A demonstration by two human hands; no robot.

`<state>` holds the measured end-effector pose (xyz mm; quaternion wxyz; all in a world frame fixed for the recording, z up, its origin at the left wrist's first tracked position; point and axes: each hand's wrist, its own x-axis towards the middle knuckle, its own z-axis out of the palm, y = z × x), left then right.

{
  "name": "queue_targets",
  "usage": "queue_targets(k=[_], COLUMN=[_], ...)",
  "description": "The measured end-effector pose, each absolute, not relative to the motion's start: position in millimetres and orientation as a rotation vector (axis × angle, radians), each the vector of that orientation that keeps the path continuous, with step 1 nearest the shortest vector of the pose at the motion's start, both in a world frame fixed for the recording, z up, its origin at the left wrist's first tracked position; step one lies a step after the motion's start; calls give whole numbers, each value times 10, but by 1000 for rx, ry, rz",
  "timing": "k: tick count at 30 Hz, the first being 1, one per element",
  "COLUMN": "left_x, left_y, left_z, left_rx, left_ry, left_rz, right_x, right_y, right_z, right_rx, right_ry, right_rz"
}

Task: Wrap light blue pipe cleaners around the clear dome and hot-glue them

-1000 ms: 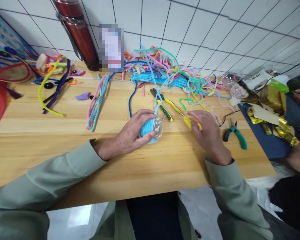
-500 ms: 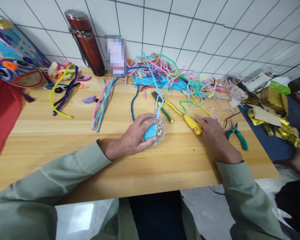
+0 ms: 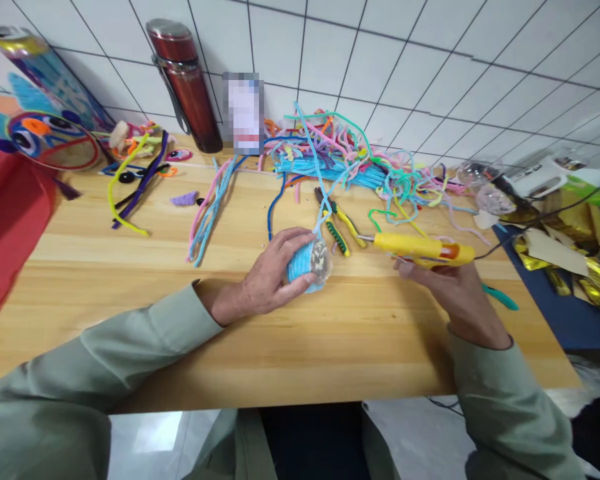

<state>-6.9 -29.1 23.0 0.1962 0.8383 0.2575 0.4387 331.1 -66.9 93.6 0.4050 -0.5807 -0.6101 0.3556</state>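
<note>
My left hand (image 3: 265,277) is wrapped round a small cylinder (image 3: 322,263) coiled in light-blue pipe cleaner, with a clear, greyish end facing right. Loose light-blue pipe cleaner strands (image 3: 321,193) rise from its top. Held in my right hand (image 3: 457,293) is a yellow hot glue gun (image 3: 413,247), raised over the table, its metal nozzle pointing left toward the cylinder but apart from it. Behind the nozzle lie yellow-and-green pliers (image 3: 337,230). Teal-handled pliers (image 3: 503,297) lie partly hidden behind my right hand.
A heap of coloured pipe cleaners (image 3: 340,170) lies along the tiled wall. Left of it stand a phone (image 3: 243,113) and a red thermos (image 3: 190,93). A decorated can (image 3: 50,140) sits at far left. Gold foil (image 3: 595,280) and the gun's cord (image 3: 525,230) are at right.
My right hand has picked the glue gun up off the table and turned its nozzle leftward. My left hand keeps its hold on the cylinder. The view has shifted slightly.
</note>
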Motion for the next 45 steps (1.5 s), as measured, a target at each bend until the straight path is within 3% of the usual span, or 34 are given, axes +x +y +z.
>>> queue_targets(k=[7, 45], left_x=[-74, -53], left_y=[-289, -255], left_z=[226, 212], left_rx=[2344, 2379], left_ry=[748, 690], left_rz=[1190, 1206], right_x=[2965, 2834], right_y=[-630, -608], right_z=[813, 676], right_rx=[-1352, -1219], right_ry=[-1528, -1620], right_rz=[1357, 1485])
